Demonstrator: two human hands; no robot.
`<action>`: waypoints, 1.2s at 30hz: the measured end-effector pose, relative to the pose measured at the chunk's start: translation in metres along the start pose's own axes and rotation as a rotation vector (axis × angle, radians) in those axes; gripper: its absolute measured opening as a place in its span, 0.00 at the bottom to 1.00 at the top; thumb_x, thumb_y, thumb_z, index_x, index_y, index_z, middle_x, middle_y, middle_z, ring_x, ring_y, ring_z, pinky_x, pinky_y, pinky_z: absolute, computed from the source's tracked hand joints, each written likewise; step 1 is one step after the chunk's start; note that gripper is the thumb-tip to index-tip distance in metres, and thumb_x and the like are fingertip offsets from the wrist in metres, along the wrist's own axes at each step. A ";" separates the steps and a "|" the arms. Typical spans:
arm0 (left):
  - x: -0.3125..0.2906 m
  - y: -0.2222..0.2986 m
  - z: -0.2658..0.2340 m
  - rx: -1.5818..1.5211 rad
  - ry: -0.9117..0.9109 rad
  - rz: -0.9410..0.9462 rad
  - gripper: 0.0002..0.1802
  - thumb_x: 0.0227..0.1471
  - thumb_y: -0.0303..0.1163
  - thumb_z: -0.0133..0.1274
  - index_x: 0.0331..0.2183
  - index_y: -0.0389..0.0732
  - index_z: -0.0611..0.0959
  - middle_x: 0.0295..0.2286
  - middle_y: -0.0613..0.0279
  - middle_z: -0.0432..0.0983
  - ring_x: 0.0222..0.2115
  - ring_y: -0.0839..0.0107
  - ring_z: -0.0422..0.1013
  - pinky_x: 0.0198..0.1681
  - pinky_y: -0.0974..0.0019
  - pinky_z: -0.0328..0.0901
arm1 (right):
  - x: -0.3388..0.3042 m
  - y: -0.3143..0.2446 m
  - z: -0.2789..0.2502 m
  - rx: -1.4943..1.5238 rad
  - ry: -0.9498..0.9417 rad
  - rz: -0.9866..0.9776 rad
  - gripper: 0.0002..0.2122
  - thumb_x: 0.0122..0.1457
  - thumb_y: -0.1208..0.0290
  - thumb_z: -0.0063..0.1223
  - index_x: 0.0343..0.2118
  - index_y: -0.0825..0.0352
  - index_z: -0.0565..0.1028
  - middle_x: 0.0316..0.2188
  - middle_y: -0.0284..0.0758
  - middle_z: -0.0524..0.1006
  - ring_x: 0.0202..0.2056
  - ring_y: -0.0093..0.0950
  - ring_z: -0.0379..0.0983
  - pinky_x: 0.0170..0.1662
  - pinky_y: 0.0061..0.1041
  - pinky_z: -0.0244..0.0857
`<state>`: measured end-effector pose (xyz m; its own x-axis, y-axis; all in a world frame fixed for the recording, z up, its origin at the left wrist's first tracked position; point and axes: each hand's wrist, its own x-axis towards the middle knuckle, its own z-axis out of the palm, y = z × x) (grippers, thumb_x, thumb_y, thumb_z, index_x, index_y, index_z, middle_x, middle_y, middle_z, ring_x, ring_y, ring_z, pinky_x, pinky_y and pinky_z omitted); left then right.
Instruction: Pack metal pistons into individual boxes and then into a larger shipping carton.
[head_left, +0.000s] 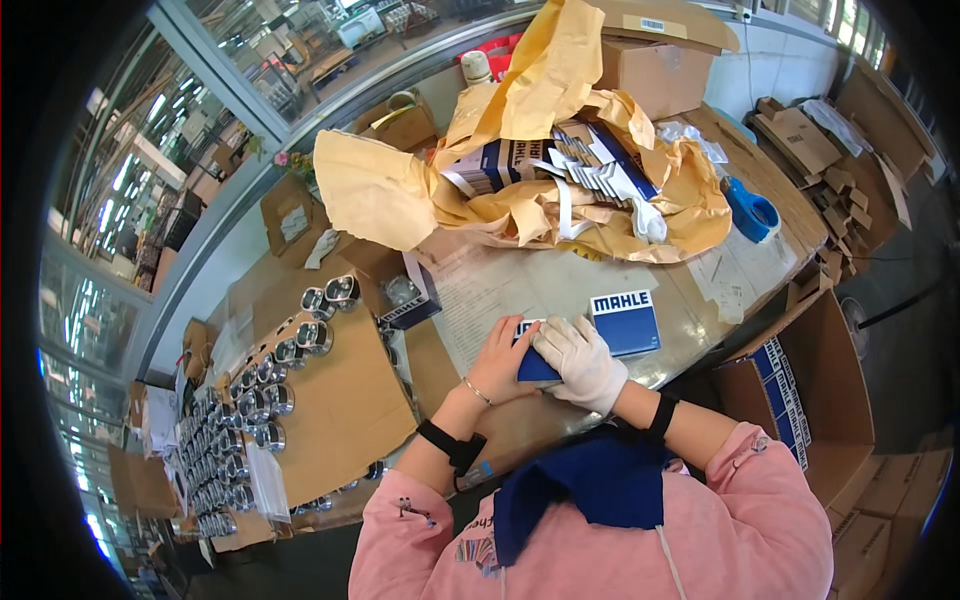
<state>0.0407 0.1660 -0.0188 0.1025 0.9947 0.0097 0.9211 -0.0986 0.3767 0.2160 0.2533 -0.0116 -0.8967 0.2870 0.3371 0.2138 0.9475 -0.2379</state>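
Between my hands is a small blue-and-white cardboard box on the table, partly hidden by my fingers. My bare left hand wraps round its left side, with fingertips at the top edge. My right hand, in a white glove, grips the box from the right and from above. A second blue-and-white box lies flat just beyond my right hand. To the left stands an opened box with something shiny in it.
Torn brown wrapping paper at the back surrounds flat folded cartons. A blue tape roll lies at right. Rows of shiny metal pistons stand at left beside a cardboard sheet. A large carton at right holds blue boxes.
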 end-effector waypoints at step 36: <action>-0.050 0.050 0.020 -0.017 0.523 0.117 0.27 0.36 0.29 0.56 0.43 0.36 0.73 0.40 0.47 0.67 0.43 0.51 0.64 0.46 0.54 0.60 | 0.053 -0.010 -0.028 0.242 -0.033 0.216 0.19 0.54 0.59 0.46 0.45 0.66 0.68 0.25 0.47 0.73 0.28 0.44 0.71 0.30 0.38 0.65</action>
<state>0.0890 0.1110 -0.0189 -0.0010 0.8595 0.5111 0.9081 -0.2132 0.3603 0.1776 0.2634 0.0341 -0.8538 0.4688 0.2263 0.3054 0.8032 -0.5115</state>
